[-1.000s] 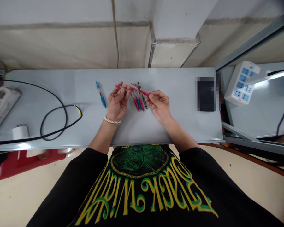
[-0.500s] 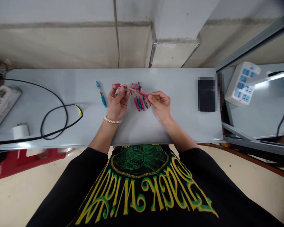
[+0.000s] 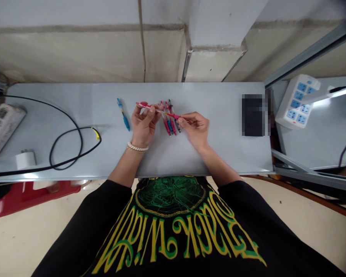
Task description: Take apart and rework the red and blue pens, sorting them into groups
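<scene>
My left hand (image 3: 143, 125) pinches a red pen (image 3: 175, 116) with a clear section, its red end poking out past the fingers to the left. At the other end, the thumb and fingers of my right hand (image 3: 197, 130) are closed on the pen's pinkish-red part. Slanting down to the right, the pen spans the gap between both hands; I cannot tell whether it is in one piece. Under it lies a row of several pink, blue and black pens (image 3: 170, 127) on the grey table (image 3: 219, 150). A single blue pen (image 3: 123, 115) rests left of my left hand.
A black cable (image 3: 81, 134) loops over the table's left side, near a white plug adapter (image 3: 25, 159) and a power strip (image 3: 2, 127). To the right lies a dark rectangular object (image 3: 252, 117); beyond a metal frame sits a white multi-socket block (image 3: 298, 102).
More of the pen's red end now shows beyond my left fingers. My right hand has shifted slightly right and down along the pen. The pens on the table lie as before.
</scene>
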Action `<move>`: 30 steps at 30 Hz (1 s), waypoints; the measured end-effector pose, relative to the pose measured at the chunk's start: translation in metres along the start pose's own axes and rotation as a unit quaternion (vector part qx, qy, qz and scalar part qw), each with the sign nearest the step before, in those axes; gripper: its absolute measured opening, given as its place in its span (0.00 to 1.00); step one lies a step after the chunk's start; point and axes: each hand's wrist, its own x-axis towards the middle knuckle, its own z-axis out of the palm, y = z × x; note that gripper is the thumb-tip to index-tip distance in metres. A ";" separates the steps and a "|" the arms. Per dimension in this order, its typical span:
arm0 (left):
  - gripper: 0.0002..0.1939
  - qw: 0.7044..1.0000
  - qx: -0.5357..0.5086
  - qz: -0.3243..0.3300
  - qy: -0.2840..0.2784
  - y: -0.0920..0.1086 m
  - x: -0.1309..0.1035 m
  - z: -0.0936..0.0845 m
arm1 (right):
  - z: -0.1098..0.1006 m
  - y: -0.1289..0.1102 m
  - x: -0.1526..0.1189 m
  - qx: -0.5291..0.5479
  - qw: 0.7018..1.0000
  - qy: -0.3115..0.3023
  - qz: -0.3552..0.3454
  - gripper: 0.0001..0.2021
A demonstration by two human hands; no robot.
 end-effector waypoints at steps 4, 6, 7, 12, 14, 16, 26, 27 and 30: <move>0.29 0.999 0.021 -0.020 -0.026 0.000 -0.007 0.012 | 0.001 -0.003 -0.003 -0.081 0.992 -0.013 -0.099 0.09; 0.30 0.998 0.022 -0.035 -0.042 -0.001 -0.009 0.015 | 0.000 -0.003 -0.004 -0.101 0.986 -0.023 -0.134 0.06; 0.30 0.998 0.020 -0.038 -0.048 -0.001 -0.010 0.016 | 0.000 -0.003 -0.005 -0.107 0.984 -0.022 -0.143 0.06; 0.30 0.997 0.018 -0.037 -0.059 -0.001 -0.012 0.018 | -0.001 -0.001 -0.007 -0.090 0.994 -0.050 -0.036 0.18; 0.30 0.997 0.018 -0.040 -0.056 0.000 -0.011 0.017 | -0.002 0.001 -0.007 -0.066 0.996 -0.063 -0.009 0.19; 0.30 0.998 0.009 -0.036 -0.045 -0.001 -0.010 0.016 | -0.003 0.003 -0.005 -0.064 0.996 -0.053 -0.041 0.23; 0.29 1.000 0.000 -0.015 -0.023 -0.003 -0.006 0.013 | -0.005 0.000 -0.003 -0.117 0.990 -0.046 -0.066 0.17; 0.29 1.000 -0.002 -0.013 -0.023 -0.004 -0.006 0.013 | -0.005 0.000 -0.003 -0.121 0.989 -0.047 -0.066 0.15; 0.28 1.000 -0.006 -0.010 -0.022 -0.004 -0.006 0.014 | -0.005 0.001 -0.003 -0.116 0.990 -0.040 -0.070 0.15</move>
